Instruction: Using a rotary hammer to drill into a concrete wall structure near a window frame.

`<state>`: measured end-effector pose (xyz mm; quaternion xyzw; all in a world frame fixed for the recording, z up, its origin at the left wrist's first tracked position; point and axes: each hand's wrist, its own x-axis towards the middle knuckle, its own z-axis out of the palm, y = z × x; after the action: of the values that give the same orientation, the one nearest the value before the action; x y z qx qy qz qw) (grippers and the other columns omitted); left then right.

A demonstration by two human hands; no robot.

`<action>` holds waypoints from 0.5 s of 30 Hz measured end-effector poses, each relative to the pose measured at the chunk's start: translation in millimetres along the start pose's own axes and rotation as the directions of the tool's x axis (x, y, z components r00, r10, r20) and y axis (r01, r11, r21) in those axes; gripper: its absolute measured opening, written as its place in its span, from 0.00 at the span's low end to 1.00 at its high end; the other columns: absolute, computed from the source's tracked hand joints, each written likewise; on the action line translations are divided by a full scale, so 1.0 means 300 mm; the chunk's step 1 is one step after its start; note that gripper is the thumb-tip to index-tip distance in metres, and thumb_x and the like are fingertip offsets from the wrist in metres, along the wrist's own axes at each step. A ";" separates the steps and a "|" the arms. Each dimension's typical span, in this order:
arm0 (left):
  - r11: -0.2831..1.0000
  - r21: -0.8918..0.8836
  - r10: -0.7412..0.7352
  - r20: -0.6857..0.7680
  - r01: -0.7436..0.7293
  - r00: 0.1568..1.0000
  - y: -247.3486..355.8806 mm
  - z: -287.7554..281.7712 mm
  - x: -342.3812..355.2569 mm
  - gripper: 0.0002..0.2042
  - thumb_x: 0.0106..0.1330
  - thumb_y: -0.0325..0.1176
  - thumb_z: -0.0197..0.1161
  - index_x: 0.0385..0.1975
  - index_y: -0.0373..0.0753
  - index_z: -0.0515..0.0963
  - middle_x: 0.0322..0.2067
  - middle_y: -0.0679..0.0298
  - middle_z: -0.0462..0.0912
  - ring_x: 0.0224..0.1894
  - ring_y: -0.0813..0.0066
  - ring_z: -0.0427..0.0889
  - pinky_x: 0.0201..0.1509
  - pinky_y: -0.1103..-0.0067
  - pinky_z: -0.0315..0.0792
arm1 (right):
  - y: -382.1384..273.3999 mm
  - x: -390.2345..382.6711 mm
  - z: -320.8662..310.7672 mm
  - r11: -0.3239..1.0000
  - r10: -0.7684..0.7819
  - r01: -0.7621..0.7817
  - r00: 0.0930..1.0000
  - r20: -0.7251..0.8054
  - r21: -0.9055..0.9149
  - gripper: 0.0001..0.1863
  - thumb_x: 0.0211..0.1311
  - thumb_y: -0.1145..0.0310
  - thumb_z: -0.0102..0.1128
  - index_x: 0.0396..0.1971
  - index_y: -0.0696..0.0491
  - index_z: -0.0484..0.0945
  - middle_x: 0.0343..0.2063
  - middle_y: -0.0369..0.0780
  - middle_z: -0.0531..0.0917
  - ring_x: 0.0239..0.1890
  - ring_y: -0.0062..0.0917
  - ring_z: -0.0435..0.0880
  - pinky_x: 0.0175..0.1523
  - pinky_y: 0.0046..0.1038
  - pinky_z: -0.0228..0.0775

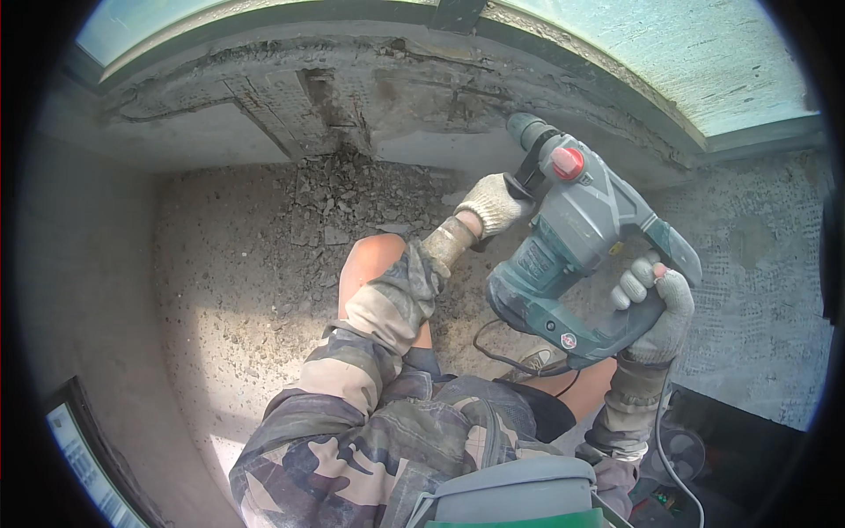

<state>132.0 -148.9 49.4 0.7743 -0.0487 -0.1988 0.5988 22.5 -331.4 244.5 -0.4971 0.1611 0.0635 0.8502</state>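
A teal and grey rotary hammer drill point(576, 216) with a red knob is held up in front of me, its nose angled toward the wall below the window. My left hand point(497, 204), in a whitish knitted glove, wraps round the black side handle near the chuck. My right hand point(664, 312), gloved alike, closes round the rear grip, with the thumb and fingers curled about it. The bit is not plainly visible past the nose. Ahead, the wall point(352, 97) has chipped plaster and exposed patches.
Broken rubble point(352, 207) lies heaped at the wall's foot and scattered over the floor. A window frame point(616, 66) runs above. The drill's cord point(678, 480) hangs by my right arm. A fan point(679, 453) stands at the lower right; another window point(84, 462) is at lower left.
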 end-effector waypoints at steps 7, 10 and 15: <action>0.996 0.007 -0.091 -0.057 0.091 0.994 -0.011 0.026 0.073 0.18 0.54 0.47 0.63 0.33 0.37 0.84 0.31 0.47 0.85 0.40 0.47 0.84 0.44 0.66 0.77 | -0.083 0.117 -0.118 0.994 0.080 -0.088 0.989 0.122 0.061 0.06 0.62 0.68 0.55 0.37 0.51 0.71 0.29 0.33 0.68 0.30 0.20 0.68 0.35 0.27 0.66; 0.992 -0.035 -0.126 -0.055 0.124 0.991 -0.022 0.050 0.090 0.19 0.53 0.47 0.65 0.32 0.35 0.83 0.29 0.47 0.84 0.40 0.48 0.84 0.43 0.66 0.77 | -0.087 0.119 -0.142 0.994 0.086 -0.090 0.994 0.073 0.061 0.06 0.62 0.68 0.55 0.37 0.50 0.71 0.29 0.33 0.68 0.30 0.19 0.68 0.35 0.27 0.66; 0.993 0.095 -0.060 -0.061 0.066 0.996 -0.053 0.048 0.096 0.19 0.54 0.48 0.64 0.34 0.36 0.84 0.29 0.45 0.84 0.41 0.47 0.84 0.43 0.66 0.77 | -0.052 0.096 -0.071 0.999 0.049 -0.048 0.998 0.041 -0.022 0.06 0.59 0.69 0.57 0.34 0.52 0.71 0.28 0.34 0.70 0.29 0.21 0.70 0.35 0.26 0.68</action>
<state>150.4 -166.7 24.3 0.8091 -0.0165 -0.1925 0.5550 49.3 -359.0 238.1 -0.5006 0.1547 0.0961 0.8463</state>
